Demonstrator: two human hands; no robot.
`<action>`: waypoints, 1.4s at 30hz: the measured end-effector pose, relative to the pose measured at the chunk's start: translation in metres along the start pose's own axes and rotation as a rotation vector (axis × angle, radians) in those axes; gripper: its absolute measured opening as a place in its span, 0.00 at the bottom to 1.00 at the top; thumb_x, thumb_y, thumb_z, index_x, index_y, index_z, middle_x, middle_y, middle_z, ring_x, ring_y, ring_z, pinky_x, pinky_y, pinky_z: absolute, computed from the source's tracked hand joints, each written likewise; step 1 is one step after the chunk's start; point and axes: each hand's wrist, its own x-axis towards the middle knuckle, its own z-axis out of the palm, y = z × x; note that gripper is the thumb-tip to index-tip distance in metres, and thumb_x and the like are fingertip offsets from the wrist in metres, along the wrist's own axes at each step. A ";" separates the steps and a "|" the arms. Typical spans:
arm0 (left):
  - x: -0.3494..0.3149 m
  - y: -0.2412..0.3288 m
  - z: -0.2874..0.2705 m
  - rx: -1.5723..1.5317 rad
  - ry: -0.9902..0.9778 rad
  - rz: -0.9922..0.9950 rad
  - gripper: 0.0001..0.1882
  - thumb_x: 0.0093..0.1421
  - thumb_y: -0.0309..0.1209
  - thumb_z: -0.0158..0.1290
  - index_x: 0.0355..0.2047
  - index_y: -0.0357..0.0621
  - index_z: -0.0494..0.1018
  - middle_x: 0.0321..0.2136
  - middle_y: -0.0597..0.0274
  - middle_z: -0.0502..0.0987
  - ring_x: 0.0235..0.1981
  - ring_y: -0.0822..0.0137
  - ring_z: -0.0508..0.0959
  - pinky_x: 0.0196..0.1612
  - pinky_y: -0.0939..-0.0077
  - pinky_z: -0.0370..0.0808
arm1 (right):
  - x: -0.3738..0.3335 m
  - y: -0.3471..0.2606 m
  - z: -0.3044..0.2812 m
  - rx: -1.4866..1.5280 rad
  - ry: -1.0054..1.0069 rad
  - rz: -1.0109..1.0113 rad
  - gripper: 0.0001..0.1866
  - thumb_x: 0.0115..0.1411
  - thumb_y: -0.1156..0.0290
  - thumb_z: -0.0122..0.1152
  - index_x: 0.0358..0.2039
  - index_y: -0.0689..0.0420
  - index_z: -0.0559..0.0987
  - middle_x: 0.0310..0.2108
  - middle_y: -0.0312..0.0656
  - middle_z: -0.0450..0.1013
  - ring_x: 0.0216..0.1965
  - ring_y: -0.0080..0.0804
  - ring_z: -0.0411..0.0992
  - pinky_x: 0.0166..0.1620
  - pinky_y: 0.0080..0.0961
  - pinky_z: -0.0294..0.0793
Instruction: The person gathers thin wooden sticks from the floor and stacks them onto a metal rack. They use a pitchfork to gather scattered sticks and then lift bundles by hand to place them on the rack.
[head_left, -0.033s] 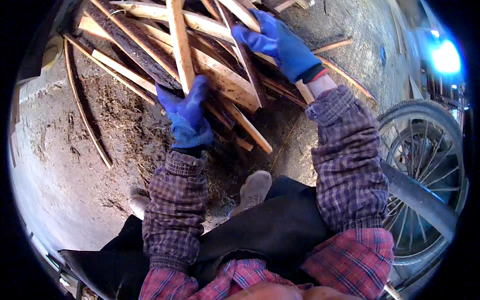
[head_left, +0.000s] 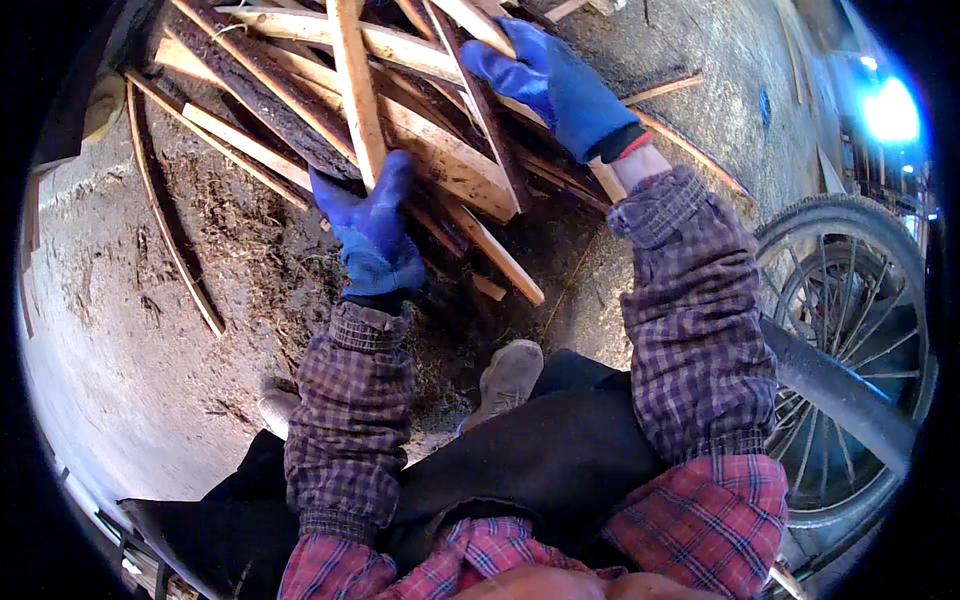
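A heap of rough split wood strips and bark-edged slats (head_left: 440,145) lies crisscrossed on the ground at the top of the head view. My left hand (head_left: 370,225), in a blue work glove, is closed round the near end of a pale wood strip (head_left: 352,90) that points away from me. To the right, my right hand (head_left: 560,90), gloved alike, grips another pale wood strip (head_left: 478,24) above the heap. Its fingertips curl over that strip, and the palm side is hidden. Beside my left hand a dark bark-covered slat (head_left: 270,105) slants to the upper left.
A thin curved strip (head_left: 160,210) lies on the dirty concrete floor (head_left: 110,300) at left. At right stands a spoked wheel (head_left: 850,330) with a grey metal tube (head_left: 840,390) across it. My shoe (head_left: 505,380) is below the heap. A bright light (head_left: 892,112) shines at upper right.
Both hands and the strips they hold have shifted very slightly to the left; the grips look the same.
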 end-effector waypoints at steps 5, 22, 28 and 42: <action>-0.007 0.008 -0.002 -0.086 0.052 -0.004 0.31 0.47 0.24 0.61 0.50 0.36 0.60 0.38 0.59 0.73 0.34 0.69 0.73 0.40 0.76 0.72 | 0.017 -0.039 -0.008 0.041 -0.021 0.115 0.31 0.52 0.47 0.58 0.43 0.64 0.72 0.35 0.54 0.74 0.38 0.42 0.73 0.42 0.34 0.71; -0.004 0.038 -0.042 0.534 -0.269 -0.150 0.22 0.53 0.34 0.60 0.42 0.32 0.70 0.30 0.61 0.76 0.31 0.71 0.74 0.36 0.79 0.70 | 0.005 -0.049 -0.035 -0.058 -0.053 0.122 0.33 0.53 0.50 0.58 0.47 0.67 0.69 0.36 0.61 0.72 0.40 0.49 0.72 0.43 0.34 0.70; 0.029 0.011 -0.096 0.648 0.278 0.362 0.16 0.58 0.35 0.55 0.39 0.35 0.70 0.32 0.60 0.75 0.33 0.70 0.73 0.39 0.76 0.70 | 0.018 -0.030 -0.001 -0.140 0.087 -0.059 0.49 0.47 0.48 0.65 0.60 0.64 0.52 0.50 0.63 0.64 0.50 0.51 0.67 0.50 0.35 0.67; 0.042 0.005 -0.040 0.016 0.145 0.004 0.14 0.61 0.39 0.50 0.36 0.41 0.67 0.23 0.69 0.66 0.26 0.75 0.66 0.27 0.80 0.65 | 0.027 0.008 0.000 -0.140 -0.255 0.221 0.28 0.59 0.53 0.52 0.52 0.63 0.68 0.48 0.48 0.70 0.50 0.35 0.67 0.53 0.28 0.64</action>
